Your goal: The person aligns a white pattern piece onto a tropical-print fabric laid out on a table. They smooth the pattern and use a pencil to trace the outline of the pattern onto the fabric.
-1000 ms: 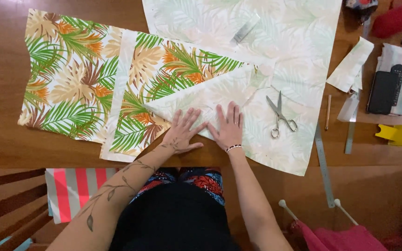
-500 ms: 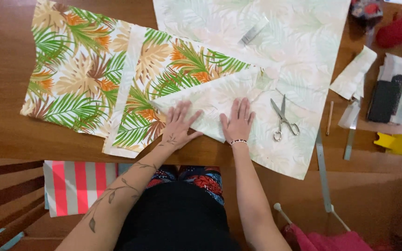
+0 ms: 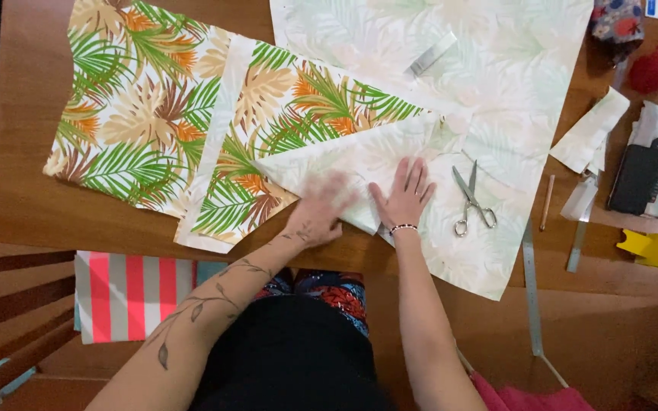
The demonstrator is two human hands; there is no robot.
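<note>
Since the earlier frame, both hands have slid rightward along the folded-over fabric flap [image 3: 359, 164]. Left hand [image 3: 321, 209], blurred, lies flat with fingers spread on the flap's near edge; right hand [image 3: 404, 194] presses palm-down beside it, fingers open, gripping nothing. Palm-leaf print fabric [image 3: 138, 114] covers the wooden table [image 3: 24, 152]. Scissors [image 3: 472, 199] lie just right of the hands. A grey rectangular label-like strip [image 3: 432, 55] rests on the pale fabric above.

Wooden table [image 3: 24, 205] carries leaf-print fabric [image 3: 138, 114], scissors [image 3: 472, 199].
</note>
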